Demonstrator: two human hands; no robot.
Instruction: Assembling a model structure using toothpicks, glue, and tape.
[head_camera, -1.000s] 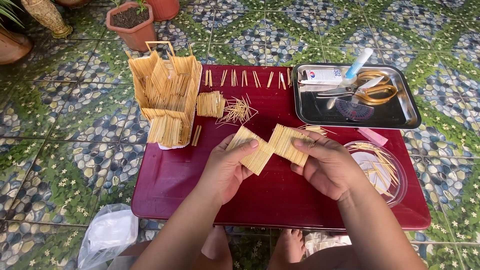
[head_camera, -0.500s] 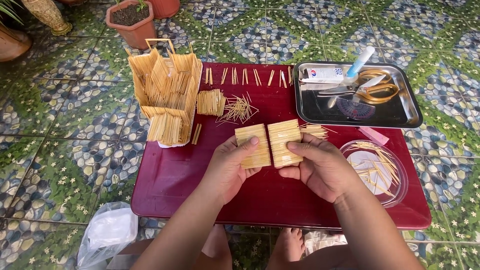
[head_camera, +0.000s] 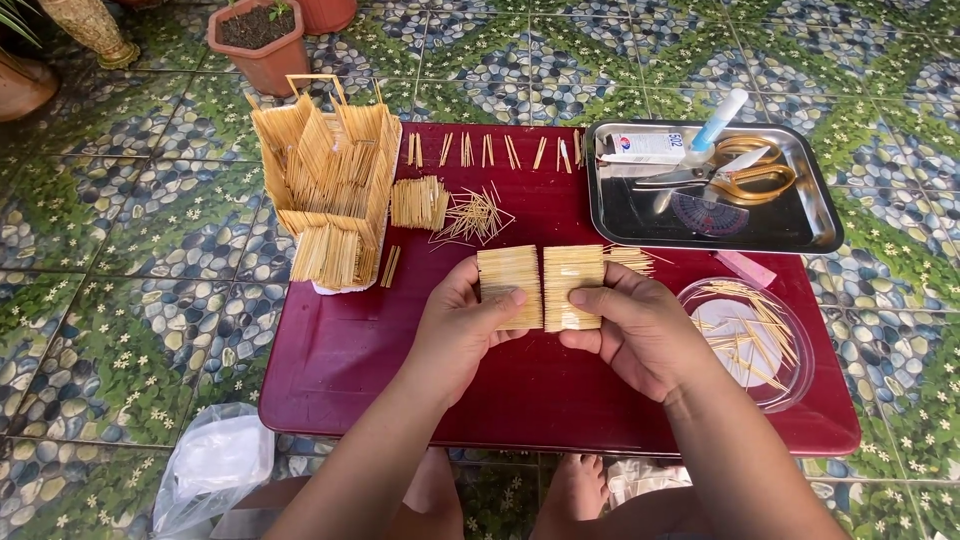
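Both hands, left (head_camera: 455, 330) and right (head_camera: 630, 325), pinch 2 toothpick panels (head_camera: 540, 287) edge to edge; white glue tube (head_camera: 645, 147) lies in steel tray (head_camera: 822, 215).

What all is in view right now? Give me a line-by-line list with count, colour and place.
toothpick panels: two, pale yellow, held side by side above table centre
table: one, dark red, on tiled floor
toothpick house model: one, tan, table's left rear
small toothpick bundles: a row, tan, rear edge
loose toothpicks: one pile, tan, beside a small panel
metal tray: one, silver, right rear, holding scissors
clear dish: one, holding toothpicks, right front
plant pot: one, terracotta, floor beyond the table
plastic bag: one, whitish, floor front left
left hand: grips left panel
right hand: grips right panel
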